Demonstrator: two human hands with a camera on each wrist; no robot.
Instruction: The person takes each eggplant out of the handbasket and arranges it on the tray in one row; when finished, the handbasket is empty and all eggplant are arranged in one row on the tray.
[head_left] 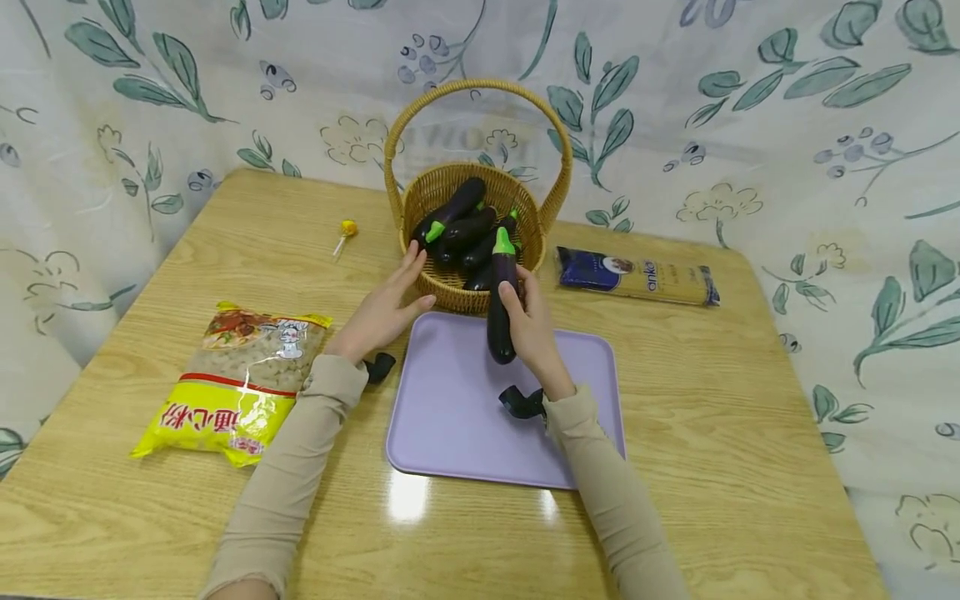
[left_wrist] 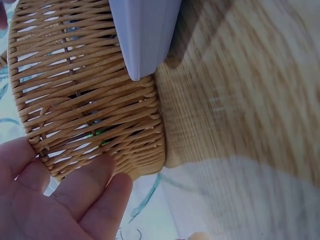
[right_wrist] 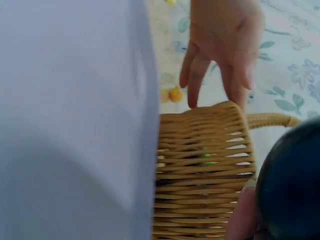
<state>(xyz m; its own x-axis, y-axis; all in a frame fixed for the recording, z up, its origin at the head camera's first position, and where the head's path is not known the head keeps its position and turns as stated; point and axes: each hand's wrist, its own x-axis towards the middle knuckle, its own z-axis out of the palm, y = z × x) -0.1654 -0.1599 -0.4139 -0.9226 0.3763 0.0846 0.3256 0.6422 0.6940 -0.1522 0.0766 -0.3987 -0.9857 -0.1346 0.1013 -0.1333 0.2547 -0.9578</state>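
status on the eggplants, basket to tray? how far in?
Early. Done: nothing lies on the purple tray yet. In hand: the right hand grips one eggplant upright over the tray's far edge, while the left hand rests open against the basket. Left: several eggplants in basket.

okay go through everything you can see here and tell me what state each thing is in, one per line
Left hand: open, straight fingers resting against the basket's side.
Right hand: gripping one eggplant, held upright over the tray.
Basket: upright on the table, several eggplants inside.
Tray: flat on the table, nothing lying on it.
Yellow pasta bag: lying flat, looks sealed.
Blue packet: lying flat, right of the basket.
Lollipop: lying on the table.
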